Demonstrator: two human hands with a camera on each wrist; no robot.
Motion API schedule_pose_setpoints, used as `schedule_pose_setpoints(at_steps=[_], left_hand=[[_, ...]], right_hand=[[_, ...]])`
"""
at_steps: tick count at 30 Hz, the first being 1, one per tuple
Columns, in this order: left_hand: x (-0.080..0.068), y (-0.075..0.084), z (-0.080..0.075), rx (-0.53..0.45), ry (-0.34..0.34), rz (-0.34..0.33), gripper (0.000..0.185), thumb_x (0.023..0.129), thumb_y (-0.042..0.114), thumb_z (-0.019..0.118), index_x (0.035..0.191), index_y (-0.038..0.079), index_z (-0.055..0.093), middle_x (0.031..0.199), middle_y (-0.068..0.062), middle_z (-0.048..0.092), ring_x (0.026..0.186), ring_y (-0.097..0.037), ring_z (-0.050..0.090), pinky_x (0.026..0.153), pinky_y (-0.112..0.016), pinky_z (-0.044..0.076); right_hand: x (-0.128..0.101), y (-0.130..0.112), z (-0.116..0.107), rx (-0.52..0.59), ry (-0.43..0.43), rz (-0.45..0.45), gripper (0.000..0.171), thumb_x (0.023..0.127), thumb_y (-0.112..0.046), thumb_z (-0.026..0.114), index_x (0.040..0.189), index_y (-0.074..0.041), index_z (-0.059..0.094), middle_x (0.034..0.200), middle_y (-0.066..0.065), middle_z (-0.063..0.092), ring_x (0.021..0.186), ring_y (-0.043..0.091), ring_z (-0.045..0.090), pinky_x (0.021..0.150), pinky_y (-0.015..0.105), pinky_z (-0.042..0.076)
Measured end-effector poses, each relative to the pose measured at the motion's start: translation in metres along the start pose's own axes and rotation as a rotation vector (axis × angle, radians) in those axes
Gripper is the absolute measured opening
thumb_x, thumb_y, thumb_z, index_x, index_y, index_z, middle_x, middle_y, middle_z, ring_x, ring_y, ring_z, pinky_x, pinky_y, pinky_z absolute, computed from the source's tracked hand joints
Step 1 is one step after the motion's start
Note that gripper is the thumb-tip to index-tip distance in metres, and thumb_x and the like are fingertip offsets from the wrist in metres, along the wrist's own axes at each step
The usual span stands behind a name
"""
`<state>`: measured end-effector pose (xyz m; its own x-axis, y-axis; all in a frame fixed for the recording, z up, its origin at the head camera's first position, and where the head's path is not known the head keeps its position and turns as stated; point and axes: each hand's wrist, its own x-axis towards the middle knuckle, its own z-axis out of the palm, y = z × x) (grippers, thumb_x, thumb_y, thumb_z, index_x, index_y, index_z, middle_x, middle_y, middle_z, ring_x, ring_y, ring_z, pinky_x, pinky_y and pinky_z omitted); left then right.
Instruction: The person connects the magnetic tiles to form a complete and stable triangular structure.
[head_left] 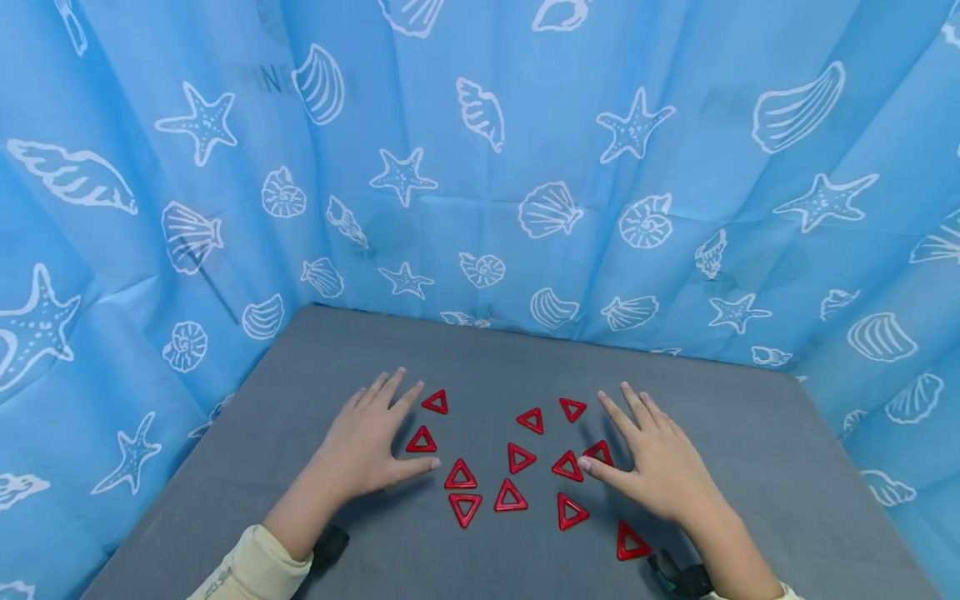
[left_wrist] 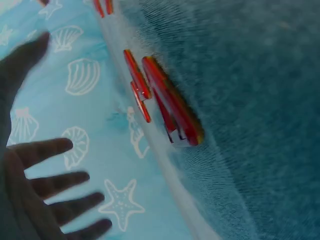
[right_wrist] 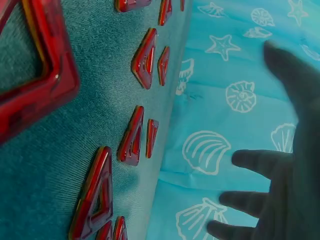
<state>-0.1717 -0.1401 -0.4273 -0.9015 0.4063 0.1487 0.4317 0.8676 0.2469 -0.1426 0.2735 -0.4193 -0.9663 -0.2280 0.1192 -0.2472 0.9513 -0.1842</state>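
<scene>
A person's left hand (head_left: pixel 367 446) and right hand (head_left: pixel 656 462) lay flat, fingers spread and holding nothing, on either side of red triangles (head_left: pixel 513 458) scattered mid-table (head_left: pixel 787 467), near its front edge.

A grey table (head_left: pixel 787 433) stands before a blue, perhaps plastic, seashell-printed curtain (head_left: pixel 480 167).

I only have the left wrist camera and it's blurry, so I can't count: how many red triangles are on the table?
Observer: Twelve red triangles lie flat on the grey table.
Operator: Is the left hand holding any?
Observer: No. The left hand lies flat with its fingers spread, just left of the cluster.
Operator: And the right hand?
Observer: The right hand is flat too, on the cluster's right side, and holds nothing.
</scene>
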Motion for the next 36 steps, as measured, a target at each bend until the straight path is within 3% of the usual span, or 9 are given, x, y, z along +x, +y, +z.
schedule_pose_setpoints(at_steps=[4, 7, 10, 17, 25, 31, 36], left_hand=[[0.0, 0.001, 0.0, -0.093, 0.074, 0.077, 0.073, 0.087, 0.054, 0.084, 0.141, 0.008, 0.067, 0.139, -0.013, 0.066, 0.125, -0.032, 0.065, 0.104, -0.055, 0.055], [-0.001, 0.002, 0.001, -0.172, 0.045, 0.086, 0.059, 0.088, 0.047, 0.085, 0.131, 0.008, 0.073, 0.118, -0.005, 0.069, 0.105, -0.021, 0.066, 0.092, -0.043, 0.059], [-0.001, 0.005, 0.003, -0.239, -0.007, 0.094, 0.054, 0.09, 0.044, 0.085, 0.13, 0.01, 0.073, 0.111, -0.002, 0.067, 0.096, -0.018, 0.062, 0.083, -0.035, 0.056], [0.008, 0.017, 0.012, -0.317, -0.09, 0.12, 0.047, 0.092, 0.039, 0.083, 0.129, 0.011, 0.073, 0.11, -0.001, 0.069, 0.093, -0.016, 0.065, 0.081, -0.034, 0.057], [0.015, 0.028, 0.026, -0.297, -0.211, 0.127, 0.036, 0.093, 0.036, 0.083, 0.12, 0.013, 0.075, 0.094, 0.004, 0.064, 0.083, -0.008, 0.054, 0.073, -0.03, 0.05], [0.018, 0.033, 0.03, -0.3, -0.271, 0.103, 0.032, 0.092, 0.035, 0.084, 0.114, 0.014, 0.077, 0.089, 0.005, 0.062, 0.081, -0.008, 0.054, 0.07, -0.03, 0.048], [0.021, 0.035, 0.033, -0.299, -0.316, 0.078, 0.028, 0.09, 0.034, 0.085, 0.108, 0.014, 0.077, 0.085, 0.004, 0.062, 0.075, -0.009, 0.053, 0.067, -0.029, 0.046]], right_hand=[[-0.001, 0.0, 0.003, 0.112, 0.028, -0.04, 0.076, 0.088, -0.059, 0.081, 0.148, -0.016, 0.063, 0.144, 0.015, 0.065, 0.127, 0.041, 0.062, 0.097, 0.065, 0.054], [-0.002, -0.002, 0.005, 0.289, 0.007, -0.082, 0.057, 0.088, -0.046, 0.086, 0.135, -0.016, 0.072, 0.128, 0.006, 0.072, 0.114, 0.03, 0.067, 0.089, 0.056, 0.059], [0.0, -0.006, 0.006, 0.406, -0.018, -0.121, 0.046, 0.091, -0.037, 0.086, 0.131, -0.017, 0.074, 0.123, 0.001, 0.073, 0.11, 0.024, 0.067, 0.088, 0.051, 0.059], [0.01, -0.019, 0.006, 0.436, -0.039, -0.185, 0.042, 0.09, -0.027, 0.087, 0.128, -0.016, 0.074, 0.116, 0.002, 0.072, 0.106, 0.025, 0.067, 0.086, 0.045, 0.06], [0.026, -0.034, 0.021, 0.498, -0.142, -0.207, 0.041, 0.093, -0.028, 0.084, 0.128, -0.01, 0.073, 0.117, 0.005, 0.072, 0.103, 0.025, 0.067, 0.083, 0.04, 0.06], [0.036, -0.044, 0.034, 0.523, -0.197, -0.226, 0.036, 0.094, -0.025, 0.083, 0.125, -0.01, 0.075, 0.108, 0.002, 0.069, 0.091, 0.018, 0.062, 0.074, 0.028, 0.054], [0.043, -0.049, 0.041, 0.535, -0.22, -0.239, 0.034, 0.093, -0.022, 0.084, 0.123, -0.009, 0.076, 0.105, 0.001, 0.068, 0.086, 0.014, 0.062, 0.073, 0.026, 0.053]])
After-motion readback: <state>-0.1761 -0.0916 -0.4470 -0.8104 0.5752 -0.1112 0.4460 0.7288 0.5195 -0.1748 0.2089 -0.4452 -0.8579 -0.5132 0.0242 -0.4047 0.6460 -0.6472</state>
